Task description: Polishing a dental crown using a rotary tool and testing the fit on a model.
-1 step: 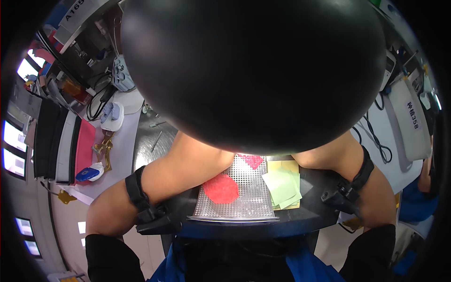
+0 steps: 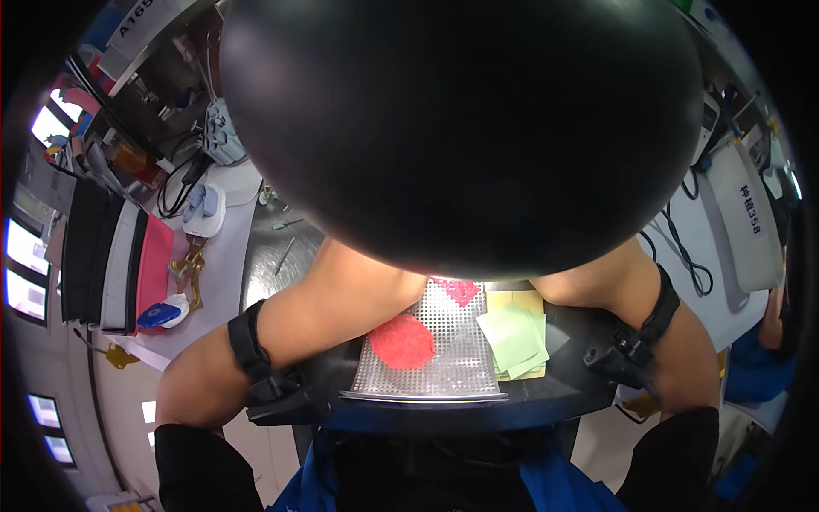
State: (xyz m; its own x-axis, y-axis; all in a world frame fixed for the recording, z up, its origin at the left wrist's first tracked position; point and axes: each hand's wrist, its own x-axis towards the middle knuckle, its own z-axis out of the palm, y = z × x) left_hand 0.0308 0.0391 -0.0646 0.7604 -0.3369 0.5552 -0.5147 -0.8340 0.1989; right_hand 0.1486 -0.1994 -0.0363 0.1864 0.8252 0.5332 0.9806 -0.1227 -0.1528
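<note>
A large, smooth black dome fills the upper middle and hides both my hands, so what they hold or touch cannot be seen. Both forearms reach in under its lower edge. My left forearm crosses beside a perforated metal tray. On that tray lies a flat red sheet with an angular outline. Farther up, a pinkish-red piece is partly covered by the dome. Pale green square sheets rest on a yellowish pad to the tray's right, nearest my right forearm.
On the left stand a blue-grey holder, a blue-grey model on a white base, a brass-coloured metal frame and a row of upright binders. A thin metal tool lies on the dark worktop. Right: black cables and a pale case.
</note>
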